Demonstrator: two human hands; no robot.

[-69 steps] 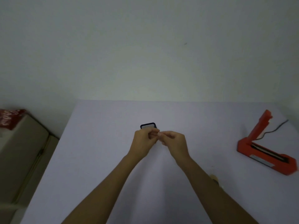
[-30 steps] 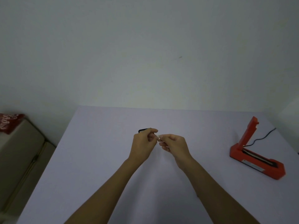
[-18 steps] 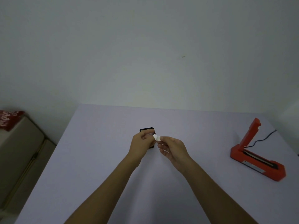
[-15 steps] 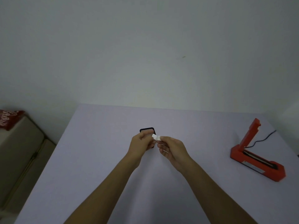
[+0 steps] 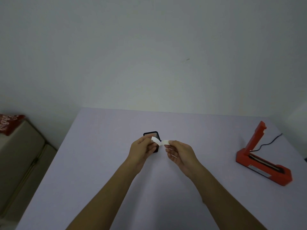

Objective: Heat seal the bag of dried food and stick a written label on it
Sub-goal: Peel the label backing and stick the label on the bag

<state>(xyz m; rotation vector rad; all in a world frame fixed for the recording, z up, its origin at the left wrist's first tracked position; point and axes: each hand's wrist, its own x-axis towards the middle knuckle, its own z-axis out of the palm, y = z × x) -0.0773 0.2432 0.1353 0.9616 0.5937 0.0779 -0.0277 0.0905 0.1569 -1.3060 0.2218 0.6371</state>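
- Two hands meet over the middle of the pale table (image 5: 99, 163), and between them is a small white label (image 5: 160, 142), bent in a V shape.
- The left hand (image 5: 142, 150) pinches the left end of the label, and the right hand (image 5: 179, 151) pinches the right end.
- A small black object (image 5: 152, 135) stands just behind the hands; the left hand hides its lower part, so it cannot be identified.
- The red heat sealer (image 5: 262, 165) sits at the right of the table, well apart from the hands, with its arm raised and a black cable (image 5: 269, 143) running to the far right.
- At the far left, a red cushion (image 5: 10, 123) with white writing, too blurred to read, lies on a beige sofa (image 5: 21, 155).
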